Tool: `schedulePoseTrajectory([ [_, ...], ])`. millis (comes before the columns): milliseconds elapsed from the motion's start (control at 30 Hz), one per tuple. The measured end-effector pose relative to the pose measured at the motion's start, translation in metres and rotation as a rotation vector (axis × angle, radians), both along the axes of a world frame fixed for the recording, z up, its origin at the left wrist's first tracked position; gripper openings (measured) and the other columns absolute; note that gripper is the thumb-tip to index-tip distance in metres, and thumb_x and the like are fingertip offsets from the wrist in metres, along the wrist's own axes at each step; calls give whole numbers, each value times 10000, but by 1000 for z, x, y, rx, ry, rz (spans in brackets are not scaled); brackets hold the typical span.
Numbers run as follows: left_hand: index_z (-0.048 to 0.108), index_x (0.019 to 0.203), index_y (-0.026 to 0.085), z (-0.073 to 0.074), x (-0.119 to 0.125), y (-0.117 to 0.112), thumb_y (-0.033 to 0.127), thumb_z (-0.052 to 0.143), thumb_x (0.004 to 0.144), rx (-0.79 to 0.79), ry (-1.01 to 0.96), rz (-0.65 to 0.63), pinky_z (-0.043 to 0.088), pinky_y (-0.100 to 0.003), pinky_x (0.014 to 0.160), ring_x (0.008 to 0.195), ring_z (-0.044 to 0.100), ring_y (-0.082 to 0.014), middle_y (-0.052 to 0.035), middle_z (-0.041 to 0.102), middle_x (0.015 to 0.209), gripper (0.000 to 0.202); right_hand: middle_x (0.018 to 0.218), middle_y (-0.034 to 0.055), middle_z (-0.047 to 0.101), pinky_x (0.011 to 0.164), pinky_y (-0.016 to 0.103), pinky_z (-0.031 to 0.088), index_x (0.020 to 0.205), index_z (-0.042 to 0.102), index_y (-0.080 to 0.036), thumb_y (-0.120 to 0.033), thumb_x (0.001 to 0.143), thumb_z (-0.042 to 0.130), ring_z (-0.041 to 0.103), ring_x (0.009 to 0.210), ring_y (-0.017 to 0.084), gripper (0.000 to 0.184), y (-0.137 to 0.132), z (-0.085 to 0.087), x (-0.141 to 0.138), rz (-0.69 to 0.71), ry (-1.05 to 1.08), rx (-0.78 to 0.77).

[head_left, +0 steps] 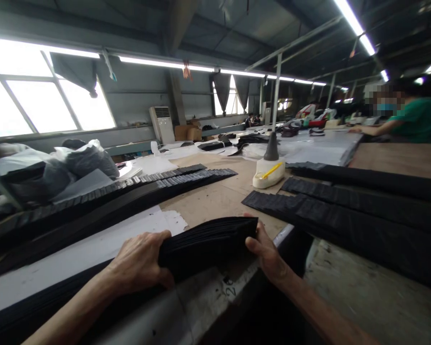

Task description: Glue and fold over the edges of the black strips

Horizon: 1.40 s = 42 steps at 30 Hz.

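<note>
A thick stack of black fabric pieces [208,242] is held up over the table's front edge, slightly bowed, its layered edges facing me. My left hand [143,261] is closed around its left part, thumb on top and fingers underneath. At the stack's right end, my right hand [266,249] grips the edges between thumb and fingers. More black material runs from beneath my left hand toward the lower left. Beyond the held stack lies brown board [204,203] on the table, with a torn white sheet [165,221] at its left.
Fanned rows of black strips [147,194] lie at the left, and overlapping black strips [337,211] at the right. A cone of dark thread [271,147] stands on a pale block holding a yellow tool [273,170]. A person in green [416,117] works at the far right.
</note>
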State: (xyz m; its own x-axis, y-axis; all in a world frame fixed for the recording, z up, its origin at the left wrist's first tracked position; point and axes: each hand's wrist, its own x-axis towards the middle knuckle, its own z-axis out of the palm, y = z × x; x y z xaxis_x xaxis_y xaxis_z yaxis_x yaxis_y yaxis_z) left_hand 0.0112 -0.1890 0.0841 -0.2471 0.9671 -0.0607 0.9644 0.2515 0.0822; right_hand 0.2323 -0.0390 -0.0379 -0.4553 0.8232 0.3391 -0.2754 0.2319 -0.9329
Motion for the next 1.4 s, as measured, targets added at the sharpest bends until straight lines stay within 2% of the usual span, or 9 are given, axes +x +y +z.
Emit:
schedulePoseTrajectory([
  [100, 548, 789, 249, 0, 0, -1, 424, 751, 462, 9, 1, 17, 306, -271, 576, 722, 579, -222, 26, 599, 718, 423, 1091, 73, 586, 945, 413, 391, 1151, 481, -207, -598, 617, 680, 527, 1057, 269, 691, -10, 6, -17, 135, -22, 51],
  [233, 541, 840, 249, 0, -2, -4, 475, 749, 450, -3, -11, 40, 323, -268, 574, 731, 577, -223, 20, 598, 741, 497, 1215, 92, 515, 959, 420, 376, 1252, 369, -225, -636, 630, 649, 467, 1150, 275, 796, -16, 10, -34, 136, 0, 74],
  [367, 529, 840, 249, 0, -4, -3, 460, 740, 460, -1, -4, 39, 317, -267, 579, 752, 577, -224, 20, 603, 772, 484, 1149, 104, 559, 921, 433, 411, 1231, 421, -206, -610, 519, 742, 519, 1087, 295, 880, -20, 11, -38, 220, -49, 115],
  [700, 517, 758, 238, -2, -8, -3, 474, 724, 490, -36, 31, 53, 289, -274, 557, 701, 578, -235, 17, 590, 699, 413, 1414, 126, 284, 1096, 426, 157, 1339, 226, -226, -647, 565, 697, 220, 1334, 272, 999, -30, 1, -33, -40, 25, 193],
  [900, 542, 824, 262, -5, -3, 5, 499, 762, 430, -37, 28, -12, 304, -272, 567, 760, 591, -243, 21, 616, 779, 510, 1341, 146, 359, 1039, 446, 293, 1353, 159, -196, -537, 472, 791, 350, 1252, 307, 1136, -50, 4, -58, -16, -81, 52],
  [1033, 528, 777, 250, -7, 1, 4, 537, 744, 455, -33, 50, -12, 295, -269, 540, 709, 591, -233, 18, 612, 736, 482, 1401, 160, 282, 1075, 462, 224, 1330, 192, -197, -506, 365, 835, 253, 1306, 328, 1199, -49, 7, -57, -117, -144, 91],
  [1100, 524, 777, 246, -8, 1, 3, 541, 729, 479, -15, 74, -12, 293, -275, 545, 721, 595, -244, 8, 618, 748, 468, 1299, 121, 438, 1006, 427, 344, 1276, 275, -221, -453, 393, 841, 415, 1198, 301, 1074, -50, 7, -55, -79, -156, 134],
  [1233, 517, 780, 235, -9, -3, 6, 534, 720, 496, -3, 109, -39, 296, -284, 537, 732, 607, -277, -13, 629, 746, 460, 815, -15, 622, 711, 306, 491, 918, 492, -232, -375, 604, 741, 588, 761, 179, 426, -55, 7, -58, -47, -195, 131],
  [1400, 558, 823, 214, -6, -4, 9, 599, 693, 516, -20, 119, -46, 339, -293, 518, 716, 624, -288, -48, 638, 736, 511, 825, -12, 628, 722, 328, 488, 921, 522, -245, -381, 614, 727, 585, 782, 199, 394, -57, 10, -59, -40, -207, 136],
])
